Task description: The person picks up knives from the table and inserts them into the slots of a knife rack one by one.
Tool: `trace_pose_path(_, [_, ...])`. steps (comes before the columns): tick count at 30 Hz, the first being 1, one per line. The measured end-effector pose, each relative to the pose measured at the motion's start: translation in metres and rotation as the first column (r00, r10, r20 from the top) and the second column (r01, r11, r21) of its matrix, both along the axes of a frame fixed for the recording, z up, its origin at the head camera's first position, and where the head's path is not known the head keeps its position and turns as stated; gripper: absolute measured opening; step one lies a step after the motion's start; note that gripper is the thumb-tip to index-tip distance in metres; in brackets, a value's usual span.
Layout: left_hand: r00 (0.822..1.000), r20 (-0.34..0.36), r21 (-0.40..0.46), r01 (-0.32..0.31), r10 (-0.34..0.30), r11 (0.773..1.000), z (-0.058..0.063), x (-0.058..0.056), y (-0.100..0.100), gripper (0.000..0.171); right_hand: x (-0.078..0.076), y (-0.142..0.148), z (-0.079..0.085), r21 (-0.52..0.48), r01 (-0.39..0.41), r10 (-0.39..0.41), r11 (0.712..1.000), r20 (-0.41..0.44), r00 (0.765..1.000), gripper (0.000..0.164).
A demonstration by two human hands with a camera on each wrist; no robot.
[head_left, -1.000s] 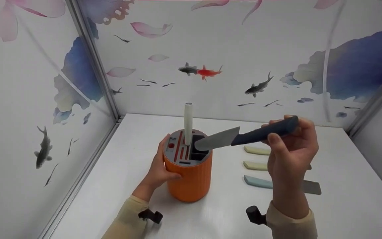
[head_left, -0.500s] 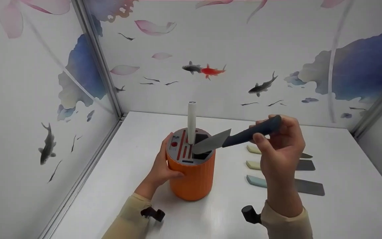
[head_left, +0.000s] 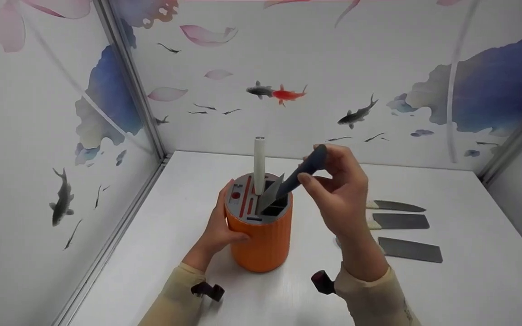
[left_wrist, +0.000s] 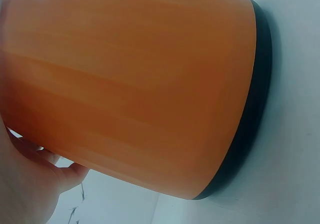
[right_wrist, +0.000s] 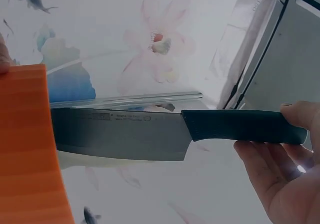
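An orange round knife block (head_left: pixel 261 249) stands upright on the white table. My left hand (head_left: pixel 218 231) grips its left side, thumb across the front; the left wrist view shows the block's ribbed wall (left_wrist: pixel 130 84) and dark base. In my right hand (head_left: pixel 345 194) is a knife (head_left: pixel 304 170) with a dark blue handle, pinched near the handle's butt end. Its broad blade (right_wrist: pixel 120 134) slants down, tip at the slots beside the block's black compartments. The right wrist view has the tip hidden behind the block's rim. An off-white handle (head_left: pixel 259 165) rises from another slot.
Three more knives lie on the table to the right: a pointed one (head_left: pixel 399 206), a broad one (head_left: pixel 401 221) and a broader one (head_left: pixel 410 250) nearest. My right arm covers much of their handles. Printed walls (head_left: pixel 315 59) with metal corner posts (head_left: pixel 129 86) enclose the table.
My right hand has moved left toward the block, tilting the knife steeper so its blade points down at the slots. The left hand keeps its grip on the block.
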State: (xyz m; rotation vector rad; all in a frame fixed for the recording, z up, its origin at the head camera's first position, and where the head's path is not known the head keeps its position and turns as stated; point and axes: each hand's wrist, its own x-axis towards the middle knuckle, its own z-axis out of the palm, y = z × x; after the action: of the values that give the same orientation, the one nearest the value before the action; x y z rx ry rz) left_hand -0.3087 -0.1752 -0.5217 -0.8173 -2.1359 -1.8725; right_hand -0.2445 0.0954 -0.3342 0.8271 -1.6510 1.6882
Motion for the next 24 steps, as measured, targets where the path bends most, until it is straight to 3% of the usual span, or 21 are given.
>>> trace_pose_path(7, [1.0,0.002,-0.008,-0.019,0.019,1.0,0.0,0.001,0.0,0.126,-0.002,-0.017,-0.005,0.082,0.037,-0.041,0.996,0.05,0.998,0.038])
trace_pose_path(14, [0.999,0.034,0.02,0.009,-0.01,1.0,-0.001,0.001,0.0,0.128,-0.006,-0.037,-0.004,0.153,0.044,-0.056,0.987,0.075,0.996,0.037])
trace_pose_path(24, [1.0,0.003,0.007,0.018,-0.018,1.0,0.001,-0.001,-0.002,0.126,-0.018,-0.059,-0.01,0.253,0.07,-0.095,0.965,0.09,0.991,0.042])
